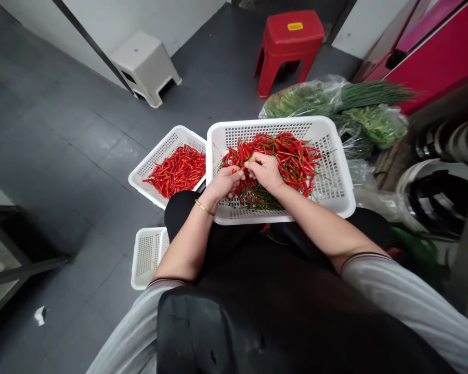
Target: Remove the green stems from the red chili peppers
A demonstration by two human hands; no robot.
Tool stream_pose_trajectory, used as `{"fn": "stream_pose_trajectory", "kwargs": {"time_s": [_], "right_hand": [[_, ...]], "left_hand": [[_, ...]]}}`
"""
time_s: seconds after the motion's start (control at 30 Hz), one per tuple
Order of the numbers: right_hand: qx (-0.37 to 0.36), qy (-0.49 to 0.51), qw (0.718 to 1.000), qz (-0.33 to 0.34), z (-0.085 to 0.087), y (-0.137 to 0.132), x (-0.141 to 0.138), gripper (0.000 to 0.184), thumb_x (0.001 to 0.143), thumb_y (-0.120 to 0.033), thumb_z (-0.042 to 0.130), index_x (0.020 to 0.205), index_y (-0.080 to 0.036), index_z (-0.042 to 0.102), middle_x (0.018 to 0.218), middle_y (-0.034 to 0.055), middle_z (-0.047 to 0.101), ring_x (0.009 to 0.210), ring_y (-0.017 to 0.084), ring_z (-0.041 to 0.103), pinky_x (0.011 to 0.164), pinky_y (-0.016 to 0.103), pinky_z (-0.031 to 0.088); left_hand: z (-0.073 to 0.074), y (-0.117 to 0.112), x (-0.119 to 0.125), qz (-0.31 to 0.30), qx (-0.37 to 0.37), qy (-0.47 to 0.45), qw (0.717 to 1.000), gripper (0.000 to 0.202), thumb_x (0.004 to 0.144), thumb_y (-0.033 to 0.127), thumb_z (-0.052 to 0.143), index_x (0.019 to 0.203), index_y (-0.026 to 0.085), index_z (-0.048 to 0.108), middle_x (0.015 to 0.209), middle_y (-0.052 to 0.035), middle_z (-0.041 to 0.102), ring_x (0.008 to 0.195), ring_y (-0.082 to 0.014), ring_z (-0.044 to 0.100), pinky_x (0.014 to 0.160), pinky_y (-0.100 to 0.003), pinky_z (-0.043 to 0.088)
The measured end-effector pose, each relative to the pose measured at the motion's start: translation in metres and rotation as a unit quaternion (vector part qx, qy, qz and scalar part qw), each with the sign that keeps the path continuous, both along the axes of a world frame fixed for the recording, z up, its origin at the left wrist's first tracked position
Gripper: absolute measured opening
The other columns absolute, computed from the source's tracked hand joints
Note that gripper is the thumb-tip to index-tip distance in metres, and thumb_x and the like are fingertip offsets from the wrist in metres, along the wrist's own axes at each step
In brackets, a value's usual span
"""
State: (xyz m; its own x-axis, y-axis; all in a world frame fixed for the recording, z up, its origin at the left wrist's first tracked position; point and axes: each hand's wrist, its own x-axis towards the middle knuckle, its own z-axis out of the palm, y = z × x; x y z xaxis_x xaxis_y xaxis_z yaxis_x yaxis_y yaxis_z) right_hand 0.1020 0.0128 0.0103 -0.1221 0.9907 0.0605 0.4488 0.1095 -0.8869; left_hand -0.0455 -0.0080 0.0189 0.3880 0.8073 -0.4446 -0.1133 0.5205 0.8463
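Lying leftmost, trimmed-looking chilies (177,174) heap in a white basket (156,156); next, the left hand (224,182) pinches a red chili (235,170) between fingertips; beside it, the right hand (265,170) has thumb and forefinger together at its end, above stemmed chilies (296,156) in a larger basket (329,192); bagged greens (376,124) lie beyond.

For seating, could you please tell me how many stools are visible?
2: a pale stool near the upper-left wall and a red stool beyond the bagged greens; others may be hidden.
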Motion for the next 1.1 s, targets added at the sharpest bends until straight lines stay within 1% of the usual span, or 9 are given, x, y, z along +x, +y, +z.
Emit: {"fn": "stream_pose_trajectory", "kwargs": {"time_s": [0.2,0.37,0.47,0.57,0.7,0.83,0.93,1.0,1.1], "right_hand": [[0.101,-0.226,0.968,0.045,0.003,0.007,0.005,0.028,0.090,-0.033,0.043,0.076,-0.018,0.061,0.087,0.0089,0.066,0.082,0.019,0.059,0.075,0.029,0.042],[-0.041,-0.423,0.880,0.213,-0.009,0.014,0.000,0.038,0.088,-0.052,0.050,0.095,-0.020,0.070,0.095,0.0088,0.072,0.090,0.024,0.064,0.075,0.031,0.046],[-0.071,-0.467,0.836,0.279,-0.032,0.011,-0.017,0.032,0.088,-0.042,0.055,0.101,-0.017,0.070,0.107,0.0139,0.071,0.099,0.027,0.066,0.079,0.034,0.049],[-0.089,-0.393,0.881,0.246,-0.038,0.016,-0.019,0.017,0.088,-0.025,0.057,0.089,-0.015,0.070,0.098,0.0144,0.073,0.093,0.024,0.068,0.079,0.032,0.051],[-0.165,-0.083,0.973,0.141,-0.007,0.028,0.000,0.018,0.088,-0.027,0.060,0.074,-0.016,0.058,0.063,0.0032,0.067,0.053,0.012,0.061,0.053,0.024,0.050],[-0.142,0.182,0.961,0.151,0.024,0.022,0.007,0.031,0.081,-0.039,0.069,0.071,-0.018,0.049,0.053,-0.0053,0.054,0.040,0.005,0.045,0.040,0.017,0.038],[-0.150,0.302,0.925,0.172,0.019,0.016,0.006,0.037,0.083,-0.053,0.064,0.076,-0.019,0.048,0.056,-0.0067,0.051,0.040,0.005,0.039,0.039,0.017,0.036],[-0.152,0.275,0.934,0.169,0.005,0.015,0.007,0.038,0.087,-0.057,0.055,0.084,-0.019,0.050,0.062,-0.0047,0.055,0.043,0.006,0.042,0.043,0.020,0.040],[-0.118,-0.006,0.970,0.212,-0.024,0.015,0.002,0.034,0.090,-0.050,0.055,0.102,-0.018,0.057,0.079,0.0021,0.064,0.060,0.012,0.057,0.059,0.026,0.048]], "left_hand": [[0.005,-0.002,-0.013,0.011,-0.035,-0.039,0.999,0.028,0.075,0.039,0.071,0.073,0.016,0.056,0.039,0.0110,0.028,0.029,-0.0038,0.024,0.030,-0.018,0.028],[0.016,0.003,-0.025,0.060,0.022,-0.064,0.996,0.023,0.072,0.031,0.066,0.086,0.016,0.056,0.046,0.0068,0.047,0.035,-0.0082,0.043,0.038,-0.020,0.040],[0.017,0.007,-0.030,0.120,0.037,-0.061,0.990,0.019,0.065,0.023,0.062,0.079,0.017,0.050,0.054,0.0044,0.052,0.040,-0.0073,0.045,0.037,-0.017,0.032],[0.010,0.010,-0.031,0.154,0.053,-0.019,0.986,0.018,0.066,0.024,0.060,0.071,0.018,0.045,0.053,0.0062,0.045,0.039,-0.0043,0.034,0.037,-0.017,0.021],[-0.003,0.010,-0.023,0.112,0.165,0.136,0.970,0.026,0.062,0.028,0.074,0.073,0.016,0.053,0.057,0.0057,0.046,0.049,-0.0060,0.038,0.048,-0.021,0.030],[-0.004,0.009,-0.015,0.024,0.297,0.189,0.936,0.028,0.067,0.034,0.075,0.066,0.015,0.055,0.060,0.0033,0.048,0.059,-0.0094,0.041,0.057,-0.024,0.034],[0.002,0.006,-0.018,0.017,0.324,0.141,0.935,0.030,0.070,0.036,0.074,0.065,0.015,0.054,0.060,0.0032,0.046,0.060,-0.0093,0.041,0.058,-0.024,0.034],[0.005,0.005,-0.023,0.035,0.288,0.098,0.952,0.033,0.069,0.037,0.076,0.062,0.015,0.052,0.058,0.0037,0.044,0.056,-0.0079,0.038,0.053,-0.023,0.031],[0.007,0.005,-0.029,0.088,0.187,0.003,0.978,0.032,0.070,0.039,0.073,0.062,0.016,0.052,0.055,0.0036,0.043,0.046,-0.0057,0.034,0.043,-0.022,0.023]]}}
